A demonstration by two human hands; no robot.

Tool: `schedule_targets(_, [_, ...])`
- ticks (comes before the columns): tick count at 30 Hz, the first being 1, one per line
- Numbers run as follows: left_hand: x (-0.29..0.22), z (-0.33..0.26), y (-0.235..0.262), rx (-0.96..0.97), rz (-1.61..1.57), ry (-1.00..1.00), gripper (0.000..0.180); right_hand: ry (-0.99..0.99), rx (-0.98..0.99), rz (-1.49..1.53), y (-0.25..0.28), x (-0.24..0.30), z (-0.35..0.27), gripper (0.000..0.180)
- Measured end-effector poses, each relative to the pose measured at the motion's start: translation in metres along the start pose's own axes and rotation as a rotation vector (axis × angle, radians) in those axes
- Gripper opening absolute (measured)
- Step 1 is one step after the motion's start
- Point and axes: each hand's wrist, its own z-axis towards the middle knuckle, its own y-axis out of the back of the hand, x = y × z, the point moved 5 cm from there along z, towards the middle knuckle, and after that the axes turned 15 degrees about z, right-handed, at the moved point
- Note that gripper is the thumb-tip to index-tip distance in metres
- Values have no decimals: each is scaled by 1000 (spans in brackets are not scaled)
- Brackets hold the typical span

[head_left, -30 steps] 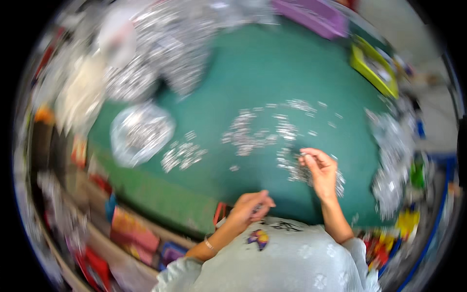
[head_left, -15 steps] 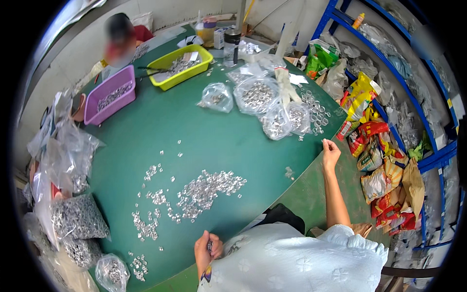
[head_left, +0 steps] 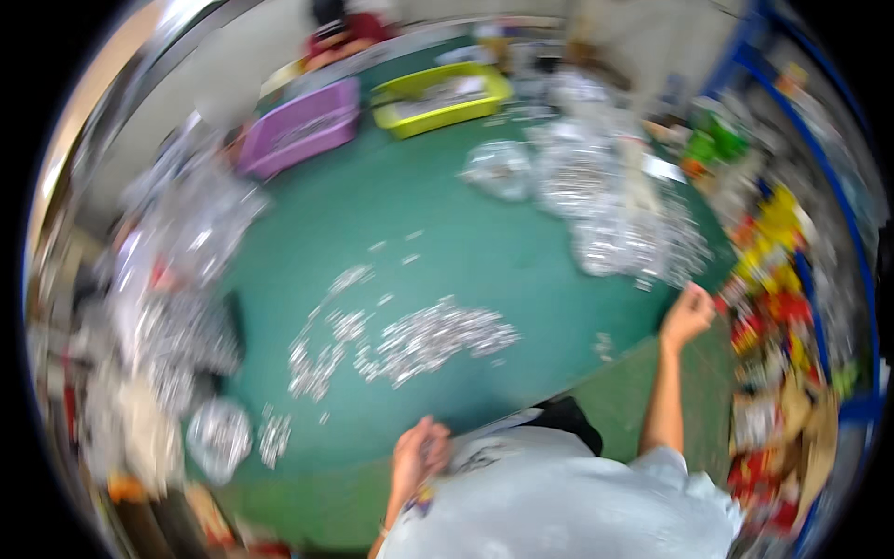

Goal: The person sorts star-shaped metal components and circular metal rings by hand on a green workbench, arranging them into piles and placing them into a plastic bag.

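Blurred view, clear bags of small silvery parts (head_left: 177,279) along left edge of green surface (head_left: 466,233), left hand (head_left: 421,456) curled at near edge, grip contents cannot be told, loose silvery parts (head_left: 419,337) mid-surface, purple tray (head_left: 300,137), yellow tray (head_left: 443,98), right hand (head_left: 687,315) closed at right edge, contents unclear

Across my green table (head_left: 447,233) I see a purple tray (head_left: 303,135) beside a yellow tray (head_left: 442,98) at the far edge, clear bags of silvery parts (head_left: 177,233) heaped on my left, and blue shelving (head_left: 819,158) with bright packets on my right.
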Motion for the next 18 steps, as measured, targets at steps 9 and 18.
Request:
schedule_targets(9, [14,-18,1,100,-236,-60,38,-64,1519,909,-60,274,-200,9])
schedule_targets(18, [30,-41,64,-331,-521,-297,39,611,1931,1364,-57,463,-401,20])
